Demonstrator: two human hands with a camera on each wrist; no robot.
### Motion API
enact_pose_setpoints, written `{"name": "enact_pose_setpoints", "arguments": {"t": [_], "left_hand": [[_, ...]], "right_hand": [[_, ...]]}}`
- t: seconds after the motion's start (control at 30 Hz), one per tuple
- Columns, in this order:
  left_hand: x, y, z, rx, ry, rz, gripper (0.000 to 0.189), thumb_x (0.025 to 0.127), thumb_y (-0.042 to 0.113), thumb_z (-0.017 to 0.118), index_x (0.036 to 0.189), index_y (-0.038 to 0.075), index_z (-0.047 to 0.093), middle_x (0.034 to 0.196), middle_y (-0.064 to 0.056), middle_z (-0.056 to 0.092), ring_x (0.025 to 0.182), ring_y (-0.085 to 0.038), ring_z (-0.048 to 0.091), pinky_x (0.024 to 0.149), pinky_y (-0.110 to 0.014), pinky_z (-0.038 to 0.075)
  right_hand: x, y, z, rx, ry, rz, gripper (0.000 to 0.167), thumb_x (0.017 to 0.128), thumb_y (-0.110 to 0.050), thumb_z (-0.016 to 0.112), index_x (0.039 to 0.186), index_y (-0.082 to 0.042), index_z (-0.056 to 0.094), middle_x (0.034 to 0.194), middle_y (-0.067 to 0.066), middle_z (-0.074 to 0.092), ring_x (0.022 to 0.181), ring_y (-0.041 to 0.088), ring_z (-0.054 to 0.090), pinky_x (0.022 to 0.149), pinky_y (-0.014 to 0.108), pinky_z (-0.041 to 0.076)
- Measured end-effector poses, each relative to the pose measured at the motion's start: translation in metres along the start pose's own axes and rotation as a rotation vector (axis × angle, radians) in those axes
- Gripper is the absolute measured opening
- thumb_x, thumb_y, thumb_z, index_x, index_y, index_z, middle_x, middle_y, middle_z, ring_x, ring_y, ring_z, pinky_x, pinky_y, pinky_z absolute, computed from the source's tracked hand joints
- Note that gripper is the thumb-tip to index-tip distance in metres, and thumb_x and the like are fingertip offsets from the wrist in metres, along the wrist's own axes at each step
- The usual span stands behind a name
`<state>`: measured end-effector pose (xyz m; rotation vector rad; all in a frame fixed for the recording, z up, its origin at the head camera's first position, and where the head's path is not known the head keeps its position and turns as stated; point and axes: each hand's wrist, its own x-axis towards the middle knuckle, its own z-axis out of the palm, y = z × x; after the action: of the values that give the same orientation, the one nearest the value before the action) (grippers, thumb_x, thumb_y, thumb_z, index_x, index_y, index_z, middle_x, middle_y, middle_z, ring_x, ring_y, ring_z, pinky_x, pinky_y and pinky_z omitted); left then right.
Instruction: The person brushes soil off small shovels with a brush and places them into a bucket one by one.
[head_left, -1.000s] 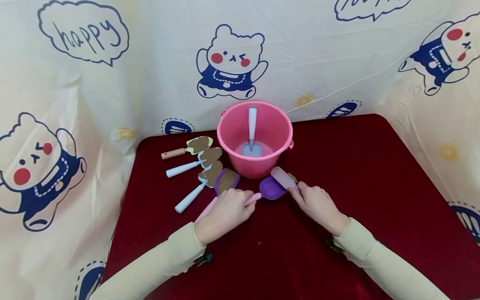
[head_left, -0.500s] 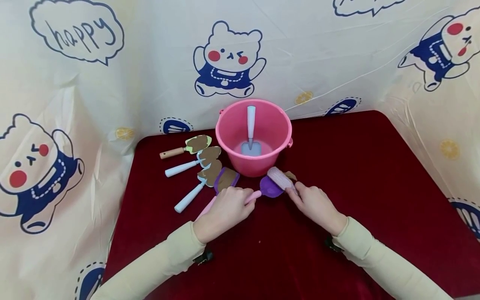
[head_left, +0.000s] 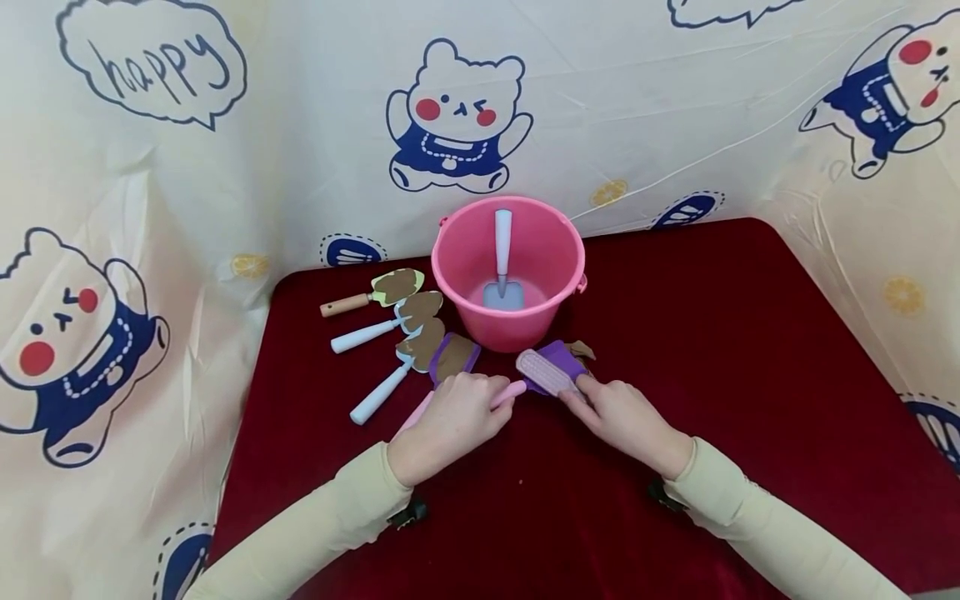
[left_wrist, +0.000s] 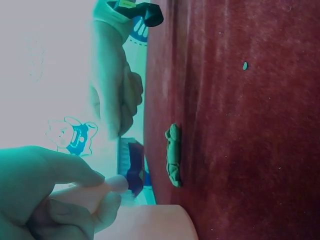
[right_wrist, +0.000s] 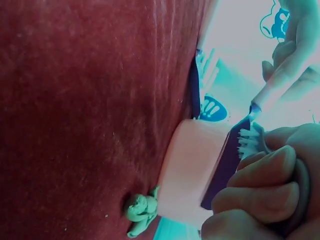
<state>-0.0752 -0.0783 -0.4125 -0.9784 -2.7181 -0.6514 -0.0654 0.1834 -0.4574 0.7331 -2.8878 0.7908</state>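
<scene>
In the head view my left hand [head_left: 457,421] grips the pink handle of a small purple shovel [head_left: 564,357], whose blade points right. My right hand [head_left: 630,423] holds a scrubbing brush [head_left: 545,372] with a pale pinkish back. The brush lies across the blade near the handle end. From the right wrist view, its white bristles [right_wrist: 247,144] face the purple blade, right at its surface. A brown clump [head_left: 582,349] lies on the table just past the blade; in the left wrist view that clump [left_wrist: 173,156] looks like a soft, folded strip.
A pink bucket [head_left: 480,325] stands behind my hands, with a blue trowel [head_left: 503,242] inside. To the left lie a wooden-handled trowel [head_left: 347,305], a blue hand fork [head_left: 363,337], a blue trowel [head_left: 381,389] and another purple shovel [head_left: 453,358], all with brown-coated heads.
The brush in my right hand has slid left along the blade toward the handle, uncovering the blade's far end. My left hand keeps its grip in nearly the same place.
</scene>
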Motion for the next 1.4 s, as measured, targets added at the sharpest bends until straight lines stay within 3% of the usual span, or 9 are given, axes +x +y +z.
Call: {"name": "enact_pose_setpoints", "arguments": {"t": [0.17, 0.37, 0.47, 0.63, 0.93, 1.1, 1.27, 1.4], "left_hand": [[-0.001, -0.002, 0.001, 0.001, 0.02, 0.003, 0.038, 0.093, 0.012, 0.075, 0.067, 0.014, 0.047, 0.059, 0.008, 0.03, 0.049, -0.011, 0.038, 0.045, -0.03, 0.038], [-0.003, -0.002, 0.0, -0.009, 0.038, -0.003, 0.038, 0.09, 0.009, 0.075, 0.066, 0.013, 0.046, 0.059, 0.007, 0.03, 0.048, -0.011, 0.036, 0.044, -0.029, 0.036], [-0.001, -0.002, 0.001, -0.01, 0.034, -0.013, 0.039, 0.094, 0.012, 0.074, 0.066, 0.013, 0.046, 0.059, 0.008, 0.03, 0.049, -0.011, 0.036, 0.044, -0.029, 0.036], [0.001, 0.0, 0.002, -0.009, 0.027, -0.006, 0.038, 0.095, 0.015, 0.075, 0.068, 0.014, 0.048, 0.059, 0.008, 0.031, 0.049, -0.012, 0.038, 0.045, -0.03, 0.037], [-0.001, 0.0, -0.005, -0.035, 0.039, 0.002, 0.042, 0.096, 0.014, 0.073, 0.065, 0.014, 0.044, 0.059, 0.009, 0.029, 0.05, -0.008, 0.033, 0.046, -0.026, 0.033], [-0.001, 0.0, -0.015, -0.058, 0.019, -0.011, 0.036, 0.095, 0.016, 0.075, 0.069, 0.015, 0.051, 0.058, 0.007, 0.038, 0.052, -0.011, 0.041, 0.049, -0.028, 0.037], [-0.006, 0.004, -0.035, -0.1, 0.01, 0.017, 0.005, 0.089, 0.012, 0.077, 0.089, 0.013, 0.073, 0.07, 0.006, 0.063, 0.064, -0.013, 0.058, 0.058, -0.028, 0.046], [-0.006, 0.009, -0.062, -0.175, 0.002, 0.064, 0.018, 0.089, 0.01, 0.076, 0.107, 0.011, 0.077, 0.081, 0.004, 0.069, 0.069, -0.011, 0.057, 0.061, -0.024, 0.048]], "right_hand": [[0.003, 0.007, 0.0, 0.007, 0.013, 0.028, 0.03, 0.104, -0.023, 0.065, 0.081, -0.013, 0.05, 0.057, -0.009, 0.035, 0.044, 0.001, 0.031, 0.041, 0.022, 0.031], [0.003, 0.018, -0.004, -0.042, 0.107, 0.143, 0.033, 0.104, -0.023, 0.064, 0.078, -0.013, 0.046, 0.058, -0.006, 0.037, 0.045, 0.009, 0.035, 0.041, 0.029, 0.034], [0.005, 0.015, -0.006, -0.005, 0.107, 0.086, 0.032, 0.104, -0.022, 0.065, 0.078, -0.014, 0.047, 0.058, -0.007, 0.037, 0.045, 0.006, 0.035, 0.041, 0.028, 0.033], [0.005, 0.007, -0.002, 0.002, 0.041, -0.05, 0.029, 0.102, -0.022, 0.066, 0.08, -0.014, 0.049, 0.056, -0.011, 0.034, 0.045, 0.0, 0.031, 0.042, 0.023, 0.031], [0.0, 0.025, -0.009, -0.015, 0.084, 0.083, 0.03, 0.104, -0.021, 0.065, 0.081, -0.013, 0.047, 0.059, -0.007, 0.039, 0.044, 0.004, 0.034, 0.041, 0.025, 0.032], [-0.001, 0.032, -0.017, 0.007, 0.129, 0.147, 0.036, 0.107, -0.025, 0.059, 0.078, -0.012, 0.043, 0.058, -0.006, 0.034, 0.044, 0.006, 0.031, 0.04, 0.026, 0.03], [-0.003, 0.037, -0.021, 0.033, 0.13, 0.244, 0.04, 0.11, -0.029, 0.054, 0.076, -0.012, 0.041, 0.057, -0.005, 0.031, 0.045, 0.009, 0.031, 0.042, 0.028, 0.029], [-0.005, 0.038, -0.02, 0.063, 0.093, 0.274, 0.04, 0.11, -0.031, 0.052, 0.076, -0.012, 0.043, 0.057, -0.005, 0.033, 0.046, 0.01, 0.033, 0.043, 0.028, 0.03]]}}
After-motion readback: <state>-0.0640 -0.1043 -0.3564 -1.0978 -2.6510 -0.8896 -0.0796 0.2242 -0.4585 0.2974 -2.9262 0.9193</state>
